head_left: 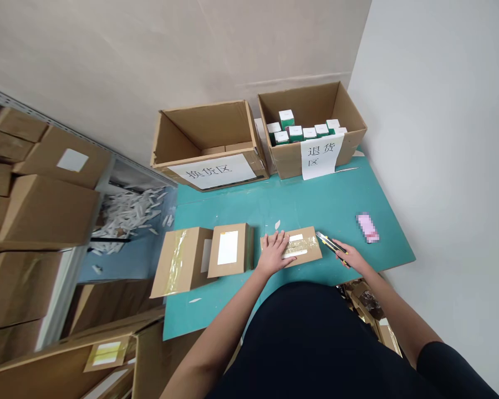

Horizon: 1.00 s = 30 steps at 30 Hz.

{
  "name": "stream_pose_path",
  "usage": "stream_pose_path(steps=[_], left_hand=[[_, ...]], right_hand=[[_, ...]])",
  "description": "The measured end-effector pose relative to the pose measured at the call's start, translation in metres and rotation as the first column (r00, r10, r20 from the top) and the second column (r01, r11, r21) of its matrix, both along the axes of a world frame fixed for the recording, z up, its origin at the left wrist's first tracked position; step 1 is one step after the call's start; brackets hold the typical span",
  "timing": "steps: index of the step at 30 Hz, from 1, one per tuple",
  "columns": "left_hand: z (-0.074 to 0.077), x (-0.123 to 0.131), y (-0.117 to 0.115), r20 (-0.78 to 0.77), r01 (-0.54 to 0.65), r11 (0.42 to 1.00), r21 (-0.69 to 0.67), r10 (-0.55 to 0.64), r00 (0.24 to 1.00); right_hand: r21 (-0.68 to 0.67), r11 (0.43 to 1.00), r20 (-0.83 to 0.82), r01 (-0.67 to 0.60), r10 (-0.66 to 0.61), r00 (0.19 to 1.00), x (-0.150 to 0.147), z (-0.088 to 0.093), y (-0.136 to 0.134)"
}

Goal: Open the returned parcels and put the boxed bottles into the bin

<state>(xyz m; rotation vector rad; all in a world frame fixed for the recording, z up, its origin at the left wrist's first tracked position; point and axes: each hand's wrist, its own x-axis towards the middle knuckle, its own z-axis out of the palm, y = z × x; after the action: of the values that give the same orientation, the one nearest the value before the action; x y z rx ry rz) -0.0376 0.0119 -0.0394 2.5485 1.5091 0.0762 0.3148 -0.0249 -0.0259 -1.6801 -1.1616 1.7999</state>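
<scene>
Resting on the small carton: left hand, palm down, fingers stretched and slightly parted, laid flat across the carton's left part rather than curled round it.
Utility knife: gripped in the right hand, fingers wrapped around the black-and-yellow handle, blade pointing at the carton's right end; cannot tell whether touching.
Small carton, place: flat on the green tabletop, near the front edge, directly before the dark shirt; clear tape and white strips on top.
Middle carton: just left of the small carton, set apart by a narrow gap, white label on top.
Leftmost carton: close beside the middle one, tape strip along the top.
Back left box: upright, lidless, paper sign reading 换货区 on the front.
Back right box: lidless, holding white-and-green boxes, sign reading 退货区.
Pink item: on the tabletop's right side, blurred out by pixels.
Left side: stacked cartons and a heap of white scraps.
</scene>
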Motion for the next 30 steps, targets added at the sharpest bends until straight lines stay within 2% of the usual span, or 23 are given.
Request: stream_pose_path(steps=[11,17,23,30], left_hand=[[0.003,0.005,0.001,-0.028,-0.050,0.998,-0.026,0.050,0.998],[0.002,0.004,0.002,-0.021,-0.044,0.999,-0.028,0.044,0.999],[0.006,0.003,0.001,-0.013,-0.022,0.999,-0.036,0.021,1.000],[0.009,0.001,0.002,-0.009,-0.016,0.998,-0.060,0.015,1.000]], right_hand=[[-0.073,0.994,-0.003,-0.077,0.077,0.997,0.008,0.016,-0.007],[-0.134,0.985,-0.004,-0.110,0.110,0.994,0.016,0.025,-0.020],[-0.116,0.992,-0.036,-0.050,0.046,0.998,0.011,0.025,-0.022],[-0.076,0.994,-0.057,0.072,-0.077,0.995,-0.004,0.009,-0.021]])
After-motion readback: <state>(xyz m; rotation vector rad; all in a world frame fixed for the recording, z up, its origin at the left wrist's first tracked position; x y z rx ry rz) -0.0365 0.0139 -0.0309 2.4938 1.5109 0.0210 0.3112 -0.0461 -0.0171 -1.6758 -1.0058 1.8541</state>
